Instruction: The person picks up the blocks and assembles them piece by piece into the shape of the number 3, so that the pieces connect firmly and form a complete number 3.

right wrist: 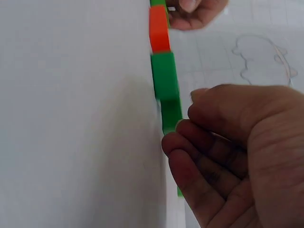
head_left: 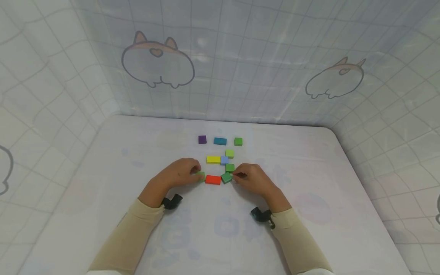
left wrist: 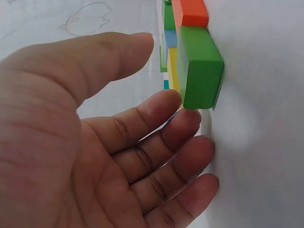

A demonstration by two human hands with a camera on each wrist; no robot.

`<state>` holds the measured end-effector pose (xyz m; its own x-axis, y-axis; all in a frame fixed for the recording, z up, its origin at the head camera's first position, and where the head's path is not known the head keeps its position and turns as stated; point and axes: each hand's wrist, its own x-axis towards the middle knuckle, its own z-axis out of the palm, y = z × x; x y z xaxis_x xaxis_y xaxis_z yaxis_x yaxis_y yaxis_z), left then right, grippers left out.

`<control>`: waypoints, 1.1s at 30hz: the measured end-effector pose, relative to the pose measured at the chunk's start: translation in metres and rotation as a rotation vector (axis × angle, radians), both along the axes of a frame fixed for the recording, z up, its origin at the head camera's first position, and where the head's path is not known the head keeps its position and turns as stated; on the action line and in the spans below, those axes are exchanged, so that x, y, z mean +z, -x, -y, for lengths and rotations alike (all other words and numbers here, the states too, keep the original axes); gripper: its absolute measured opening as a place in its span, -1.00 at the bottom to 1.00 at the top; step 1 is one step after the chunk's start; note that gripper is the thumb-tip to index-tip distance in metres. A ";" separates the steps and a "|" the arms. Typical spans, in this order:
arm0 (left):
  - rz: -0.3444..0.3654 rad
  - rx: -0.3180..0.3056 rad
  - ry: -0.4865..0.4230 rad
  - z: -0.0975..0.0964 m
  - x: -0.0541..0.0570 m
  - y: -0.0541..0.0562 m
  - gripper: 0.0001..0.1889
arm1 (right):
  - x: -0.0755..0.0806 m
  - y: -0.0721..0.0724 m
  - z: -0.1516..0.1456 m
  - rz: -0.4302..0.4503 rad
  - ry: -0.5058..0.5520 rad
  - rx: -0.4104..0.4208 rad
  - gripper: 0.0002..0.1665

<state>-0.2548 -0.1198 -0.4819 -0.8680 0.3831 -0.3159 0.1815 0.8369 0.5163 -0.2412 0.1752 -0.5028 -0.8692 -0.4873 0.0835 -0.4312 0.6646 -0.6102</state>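
Note:
My left hand [head_left: 178,173] is beside a light green block [head_left: 202,175] at the left end of the front row. In the left wrist view its fingertips lie against or just beside that green block [left wrist: 204,71], with the thumb apart. A red block [head_left: 213,180] sits to its right, followed by a darker green block [head_left: 226,178] turned at an angle. My right hand [head_left: 254,178] is close to this angled block, fingers loosely bent and thumb raised away from them. Nothing shows between them in the right wrist view. Another green block [head_left: 230,168] lies just behind.
Farther back, a yellow block [head_left: 213,159] meets a light blue block [head_left: 224,160], with a lime block [head_left: 229,153] behind. A purple block [head_left: 202,139], a blue block [head_left: 220,141] and a green block [head_left: 238,141] stand spaced apart on the white table [head_left: 292,152].

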 end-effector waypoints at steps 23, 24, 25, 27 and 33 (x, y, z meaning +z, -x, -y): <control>-0.054 0.108 -0.046 0.004 -0.006 0.028 -0.61 | -0.011 0.059 -0.047 0.073 0.079 -0.321 -0.72; -0.062 0.104 -0.049 0.004 -0.007 0.031 -0.61 | -0.011 0.063 -0.047 0.070 0.079 -0.322 -0.71; -0.073 0.100 -0.049 0.004 -0.007 0.034 -0.62 | -0.012 0.066 -0.047 0.065 0.080 -0.322 -0.70; -0.097 0.086 -0.045 0.004 -0.009 0.041 -0.64 | -0.011 0.071 -0.046 0.059 0.093 -0.323 -0.67; -0.123 0.049 -0.043 0.001 -0.009 0.056 -0.60 | -0.010 0.083 -0.043 0.075 0.104 -0.334 -0.59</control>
